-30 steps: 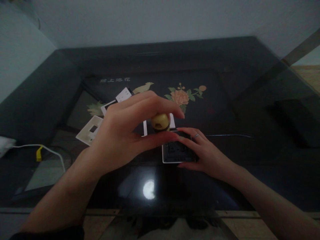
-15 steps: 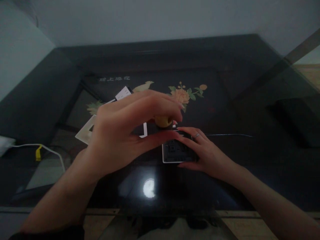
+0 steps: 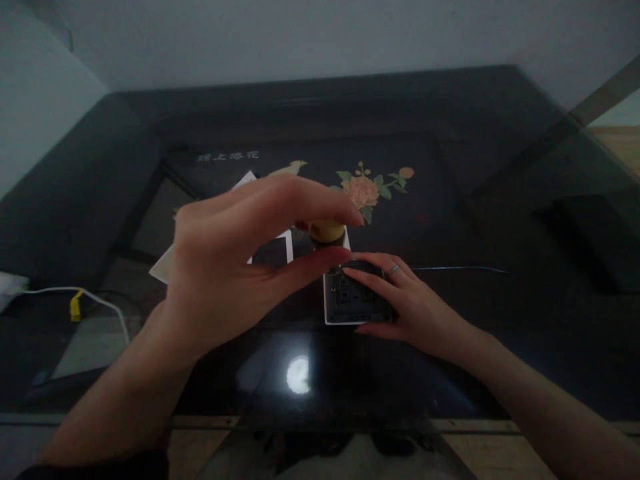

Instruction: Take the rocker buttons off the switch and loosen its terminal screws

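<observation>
My left hand [image 3: 235, 260] is closed, thumb and fingers pinching the yellow-and-black handle of a screwdriver [image 3: 327, 231]. Its shaft and tip are hidden under the hand. Just below it lies a wall socket [image 3: 350, 303], black back facing up, with a white rim along its left and front edges. My right hand [image 3: 400, 293], a ring on one finger, grips the socket from the right, fingers over its top and far edge and thumb at the near edge. Behind my left hand a white frame [image 3: 289, 248] and a white plate [image 3: 163, 267] partly show.
Everything rests on a dark, glossy table [image 3: 350, 373] with a painted flower [image 3: 363, 192]. A white cable [image 3: 107, 303] with a yellow tag [image 3: 75, 305] runs along the left. A dark flat object [image 3: 595, 243] lies at the right. A thin wire-like line [image 3: 460, 269] stretches rightward from the right hand.
My left hand has shifted slightly left and up with the screwdriver, its fingers turned a little around the handle. More of the socket's back shows. My right hand stays nearly in place.
</observation>
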Tool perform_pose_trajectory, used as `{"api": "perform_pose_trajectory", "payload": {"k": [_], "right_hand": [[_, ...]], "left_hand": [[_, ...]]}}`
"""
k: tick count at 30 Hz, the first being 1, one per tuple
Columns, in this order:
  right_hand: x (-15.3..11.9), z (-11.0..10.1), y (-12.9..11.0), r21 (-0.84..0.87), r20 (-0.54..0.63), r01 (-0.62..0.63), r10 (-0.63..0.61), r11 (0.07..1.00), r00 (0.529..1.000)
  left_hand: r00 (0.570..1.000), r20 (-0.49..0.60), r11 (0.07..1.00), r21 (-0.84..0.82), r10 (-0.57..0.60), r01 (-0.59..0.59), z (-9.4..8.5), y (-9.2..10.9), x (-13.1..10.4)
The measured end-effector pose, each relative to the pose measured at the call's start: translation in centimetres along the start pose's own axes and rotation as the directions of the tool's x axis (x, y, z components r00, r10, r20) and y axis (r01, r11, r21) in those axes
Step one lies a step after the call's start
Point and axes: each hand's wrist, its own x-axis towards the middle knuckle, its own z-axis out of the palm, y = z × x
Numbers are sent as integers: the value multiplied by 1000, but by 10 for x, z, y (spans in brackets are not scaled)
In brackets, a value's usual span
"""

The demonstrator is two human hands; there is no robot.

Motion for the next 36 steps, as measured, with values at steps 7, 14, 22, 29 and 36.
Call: {"api": "perform_pose_trajectory", "payload": {"k": [7, 14, 22, 29, 36], "right_hand": [[0, 1, 0, -41, 1, 19, -19, 999, 1000], [0, 2, 1, -37, -17, 31, -32, 999, 999], [-1, 2, 1, -19, -1, 3, -3, 1000, 1000], [0, 1, 0, -49, -11, 32, -32, 998, 999], [0, 1, 0, -47, 5, 11, -11, 999, 1000]], "left_hand": [[968, 194, 970, -151, -160, 191, -8, 10, 2], [976, 117, 983, 6, -183, 184, -2, 10, 4], [953, 207, 970, -50, -223, 238, -9, 16, 3], [985, 121, 986, -97, -126, 138, -3, 6, 2], [924, 325, 960, -120, -201, 252, -14, 15, 2]]}}
